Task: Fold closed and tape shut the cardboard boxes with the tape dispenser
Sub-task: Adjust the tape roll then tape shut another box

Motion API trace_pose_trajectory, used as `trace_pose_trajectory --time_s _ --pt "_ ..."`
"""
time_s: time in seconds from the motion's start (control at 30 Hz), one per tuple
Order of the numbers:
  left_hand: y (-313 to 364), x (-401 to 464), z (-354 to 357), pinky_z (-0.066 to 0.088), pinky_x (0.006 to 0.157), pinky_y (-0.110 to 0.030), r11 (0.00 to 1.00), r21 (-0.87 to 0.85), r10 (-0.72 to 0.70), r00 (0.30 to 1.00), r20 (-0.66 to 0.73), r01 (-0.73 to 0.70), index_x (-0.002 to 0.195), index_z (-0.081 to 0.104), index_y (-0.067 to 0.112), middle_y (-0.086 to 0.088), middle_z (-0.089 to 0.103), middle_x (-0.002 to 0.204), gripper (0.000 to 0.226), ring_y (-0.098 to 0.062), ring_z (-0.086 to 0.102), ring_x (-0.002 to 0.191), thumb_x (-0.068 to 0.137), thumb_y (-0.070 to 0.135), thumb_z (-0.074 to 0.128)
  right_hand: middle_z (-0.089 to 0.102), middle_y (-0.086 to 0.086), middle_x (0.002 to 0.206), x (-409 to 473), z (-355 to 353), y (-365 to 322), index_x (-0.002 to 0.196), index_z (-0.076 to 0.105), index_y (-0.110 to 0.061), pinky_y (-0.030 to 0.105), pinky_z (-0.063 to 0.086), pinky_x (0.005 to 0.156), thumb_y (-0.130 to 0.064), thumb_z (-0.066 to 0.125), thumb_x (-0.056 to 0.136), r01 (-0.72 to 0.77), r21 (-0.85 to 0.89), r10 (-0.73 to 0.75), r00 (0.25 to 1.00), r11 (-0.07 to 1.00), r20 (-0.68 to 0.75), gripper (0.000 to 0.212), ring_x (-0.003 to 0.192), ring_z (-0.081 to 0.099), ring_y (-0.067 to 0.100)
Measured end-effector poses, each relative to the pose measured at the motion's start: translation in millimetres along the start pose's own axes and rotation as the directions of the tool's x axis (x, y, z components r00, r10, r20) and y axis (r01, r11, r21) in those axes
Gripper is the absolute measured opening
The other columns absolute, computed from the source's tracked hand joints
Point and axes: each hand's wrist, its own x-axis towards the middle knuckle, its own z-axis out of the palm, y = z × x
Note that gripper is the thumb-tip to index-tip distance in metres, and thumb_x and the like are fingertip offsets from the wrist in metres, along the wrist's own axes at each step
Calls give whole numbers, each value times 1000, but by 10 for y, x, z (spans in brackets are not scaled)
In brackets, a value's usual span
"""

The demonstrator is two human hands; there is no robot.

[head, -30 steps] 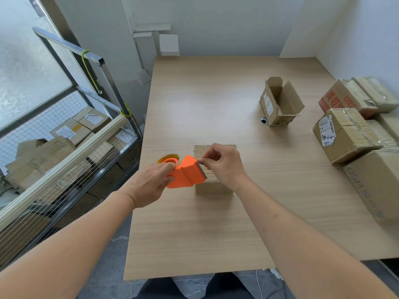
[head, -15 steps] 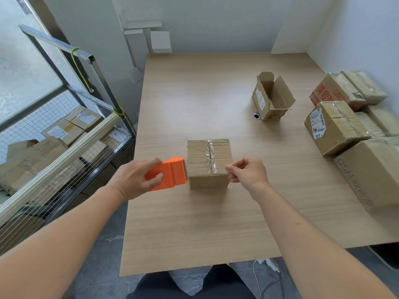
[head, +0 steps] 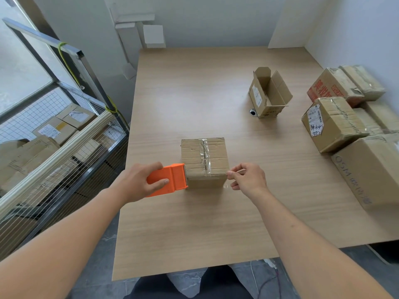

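Whereas one second earlier both hands had met over the top of the closed box [head: 204,160], they now stood on opposite sides of it. The left hand [head: 138,182], curled round the orange tape dispenser [head: 168,182], had carried it down to the box's left near edge, where its front end touched the cardboard. The right hand [head: 248,179] had drawn out to the right near corner, thumb and forefinger pinching what appeared to be the free end of clear tape; the film itself was too faint to confirm. The box sat on the table [head: 194,223], near its front centre, with one taped seam already running front to back across the top. This suggested a second strip, crossing the near edge, was being stretched for application. An open box [head: 269,93] remained unsealed farther back.
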Motion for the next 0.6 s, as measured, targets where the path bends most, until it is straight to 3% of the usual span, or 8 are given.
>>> trace_pose_trajectory --time_s 0.33,0.5,0.6 --pt "-49 57 77 54 58 -36 997 -80 -8 1000 8 9 103 55 35 12 64 80 35 -7 61 67 88 67 61 76 -1 71 84 -4 62 84 69 -10 25 58 50 -15 78 89 58 -61 -57 998 996 19 12 54 71 19" --pt "-38 119 62 48 55 -26 997 -72 0 1000 32 2 100 54 38 12 62 77 32 -6 59 66 89 66 61 75 -1 70 134 -10 119 90 62 -14 38 63 57 -15 77 89 107 -46 -104 993 993 61 15 54 71 23" --pt "-35 148 33 46 53 -25 998 -56 3 999 47 0 96 53 38 11 61 73 32 -7 58 64 88 67 60 76 1 73 176 -67 133 106 46 -28 35 63 61 -15 81 86 101 21 -103 989 995 105 42 58 72 27"
